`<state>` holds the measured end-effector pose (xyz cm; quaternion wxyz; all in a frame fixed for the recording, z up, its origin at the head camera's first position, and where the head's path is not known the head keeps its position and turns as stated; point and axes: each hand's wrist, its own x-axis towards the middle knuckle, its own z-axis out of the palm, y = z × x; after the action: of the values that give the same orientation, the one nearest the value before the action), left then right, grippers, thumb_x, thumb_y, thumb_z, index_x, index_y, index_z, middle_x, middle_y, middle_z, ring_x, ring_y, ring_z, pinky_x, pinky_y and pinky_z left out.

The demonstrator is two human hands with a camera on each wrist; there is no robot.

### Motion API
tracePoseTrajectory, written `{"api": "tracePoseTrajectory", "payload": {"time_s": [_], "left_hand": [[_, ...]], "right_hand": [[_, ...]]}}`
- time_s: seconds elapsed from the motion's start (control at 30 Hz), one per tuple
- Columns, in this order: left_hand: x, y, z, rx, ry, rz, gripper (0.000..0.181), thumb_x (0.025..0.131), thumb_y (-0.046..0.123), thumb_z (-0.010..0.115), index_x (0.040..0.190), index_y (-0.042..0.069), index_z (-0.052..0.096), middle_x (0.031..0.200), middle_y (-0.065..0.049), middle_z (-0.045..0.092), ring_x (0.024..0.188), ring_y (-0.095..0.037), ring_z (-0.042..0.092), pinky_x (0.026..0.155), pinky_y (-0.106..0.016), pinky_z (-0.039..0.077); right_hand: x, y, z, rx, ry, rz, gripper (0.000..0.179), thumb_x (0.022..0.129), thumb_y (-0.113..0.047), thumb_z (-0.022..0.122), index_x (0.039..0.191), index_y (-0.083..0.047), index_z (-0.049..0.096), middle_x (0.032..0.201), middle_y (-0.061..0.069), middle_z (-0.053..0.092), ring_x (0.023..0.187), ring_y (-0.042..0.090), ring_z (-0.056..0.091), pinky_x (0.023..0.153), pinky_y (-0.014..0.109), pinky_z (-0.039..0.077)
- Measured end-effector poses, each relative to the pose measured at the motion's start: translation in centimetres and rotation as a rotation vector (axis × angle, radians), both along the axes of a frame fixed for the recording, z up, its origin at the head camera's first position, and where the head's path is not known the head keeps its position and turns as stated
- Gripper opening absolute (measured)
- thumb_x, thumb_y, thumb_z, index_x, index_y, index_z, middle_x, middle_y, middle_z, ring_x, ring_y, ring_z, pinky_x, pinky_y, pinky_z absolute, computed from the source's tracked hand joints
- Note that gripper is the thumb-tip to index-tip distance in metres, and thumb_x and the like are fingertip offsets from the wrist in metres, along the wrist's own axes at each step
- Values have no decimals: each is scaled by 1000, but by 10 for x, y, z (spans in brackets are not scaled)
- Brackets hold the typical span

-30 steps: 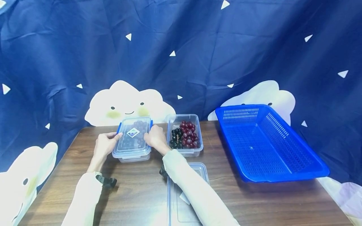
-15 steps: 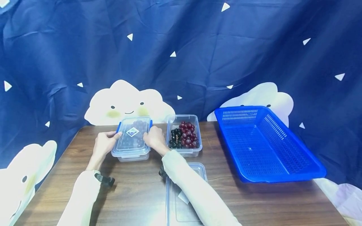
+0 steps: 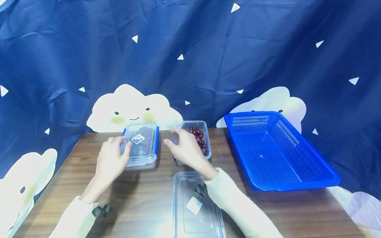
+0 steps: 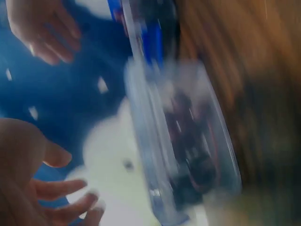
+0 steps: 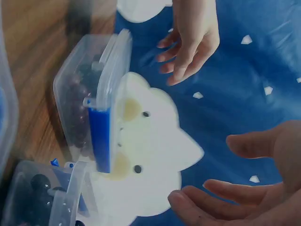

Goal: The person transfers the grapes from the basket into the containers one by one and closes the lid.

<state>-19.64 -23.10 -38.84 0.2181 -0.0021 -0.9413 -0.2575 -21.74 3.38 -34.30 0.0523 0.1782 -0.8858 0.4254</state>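
Note:
A clear lidded box [image 3: 143, 148] with a diamond label stands at the table's left; dark fruit shows through its wall in the right wrist view, where a blue side clip [image 5: 99, 136] lies folded down. My left hand [image 3: 110, 159], fingers loosely bent and holding nothing, hovers by the box's left side. Over the second, lidless box [image 3: 209, 145] is my right hand [image 3: 187, 148], thumb and fingers spread apart with nothing between them. Red grapes [image 3: 198, 135] show in this second box; my right hand hides the dark ones in the head view.
A loose clear lid [image 3: 205, 221] with a white label lies flat at the front middle, partly under my right sleeve [image 3: 238, 201]. On the right stands a blue perforated basket [image 3: 259, 168]. A blue cloud-print curtain [image 3: 202, 59] hangs right behind the table.
Both hands have let go of the lidded box's sides. The right hand has moved right over the grape box, the left slightly toward me. The boxes have stayed put.

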Motion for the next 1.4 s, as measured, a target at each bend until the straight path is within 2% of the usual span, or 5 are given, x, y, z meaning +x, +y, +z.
{"api": "tracePoseTrajectory", "payload": {"time_s": [0.27,0.43,0.57,1.07,1.4], "left_hand": [[53,50,-24,477,-530,-373,26,103,16,62,121,0,71,91,-14,75,72,-19,69,64,-32,62],[76,69,-58,753,-817,-530,30,102,9,59,119,-15,64,93,-16,71,75,-18,72,72,-32,67],[85,80,-69,806,-856,-561,30,102,6,57,120,-17,62,94,-16,71,77,-18,74,74,-32,67],[79,90,-74,883,-888,-539,24,102,6,60,113,-15,66,86,-13,75,74,-16,76,74,-35,67],[81,91,-71,901,-891,-551,30,97,7,72,116,-14,61,87,-12,72,73,-16,75,74,-34,67]], "right_hand": [[62,63,-21,175,-58,30,43,98,-29,74,134,-6,67,130,12,73,116,29,72,101,50,59],[86,98,-48,553,-68,4,19,95,-20,74,83,-8,66,79,7,67,71,25,66,60,48,56],[95,120,-69,642,-122,-12,40,94,-15,71,61,-16,50,59,-2,46,55,19,47,47,39,41],[90,144,-93,106,-489,149,11,99,1,59,90,-1,55,63,9,61,44,12,63,42,33,57],[93,146,-95,54,-502,151,8,100,-1,60,103,5,56,63,10,63,47,16,65,44,33,58]]}}
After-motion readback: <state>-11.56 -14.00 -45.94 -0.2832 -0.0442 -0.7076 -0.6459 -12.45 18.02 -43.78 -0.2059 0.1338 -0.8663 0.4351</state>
